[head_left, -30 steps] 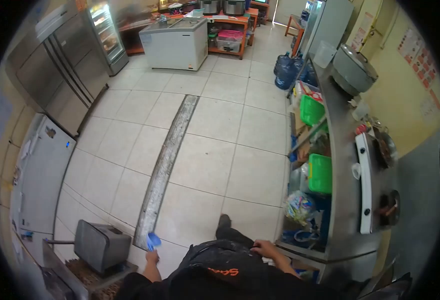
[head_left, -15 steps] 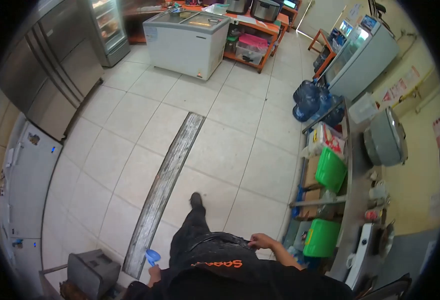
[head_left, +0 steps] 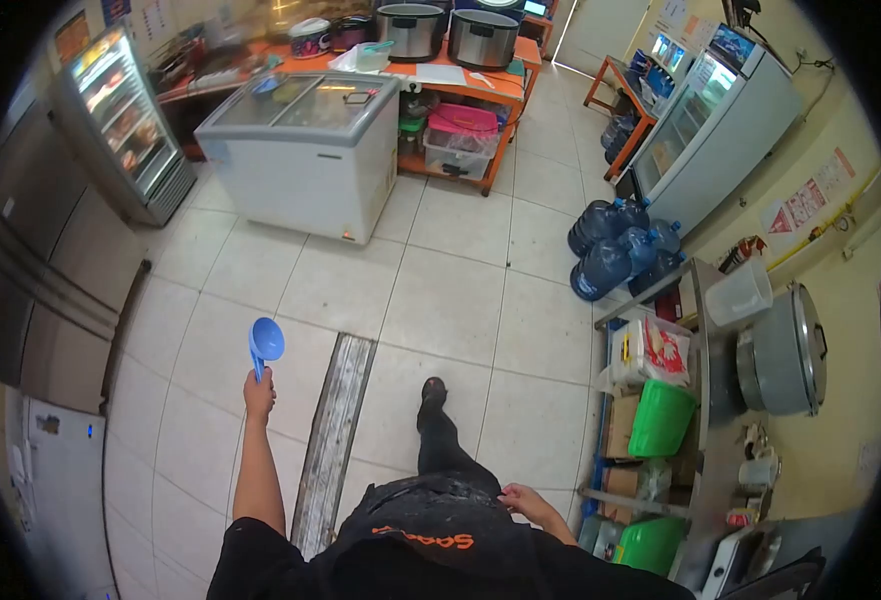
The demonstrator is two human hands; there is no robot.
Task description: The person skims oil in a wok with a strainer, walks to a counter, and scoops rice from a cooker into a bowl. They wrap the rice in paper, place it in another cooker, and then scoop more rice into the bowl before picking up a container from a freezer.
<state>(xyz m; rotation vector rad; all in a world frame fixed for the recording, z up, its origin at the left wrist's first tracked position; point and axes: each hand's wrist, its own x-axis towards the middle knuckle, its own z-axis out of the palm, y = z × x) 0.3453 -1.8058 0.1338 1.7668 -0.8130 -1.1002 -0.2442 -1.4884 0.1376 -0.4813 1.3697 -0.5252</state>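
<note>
Spreading floor (head_left: 450, 285): pale tile with a few dark specks; a wet patch would be hard to spot against it, and a slip could follow.
Freezer (head_left: 310, 195): standing out into the room ahead; its near corner could catch a hip or elbow if passed too closely.
Surface (head_left: 717, 455): steel, along the right wall; a bump on its edge could shake whatever stands there.
Grate (head_left: 332, 450): a worn strip left of the foot; whether it lies flush is unclear, so a raised edge might snag a toe.
Pot (head_left: 785, 350): large, on the surface near the wall; a hard knock could slide it.
Jugs (head_left: 605, 270): clustered on the floor near the surface's far end; clipping one could set it rolling.
Shoe (head_left: 432, 392): just right of the grate; a careless sideways step could land on metal.
Left grip (head_left: 259, 397): wrapped round the scoop's handle, arm stretched forward; a slack hold could let it twist.
Right grip (head_left: 523, 500): fingers bent beside the apron (head_left: 425, 510); cannot tell whether they pinch it.
Blue scoop (head_left: 267, 340): beyond the left fingers, above the floor; contents unclear, and tilting could spill any.
</note>
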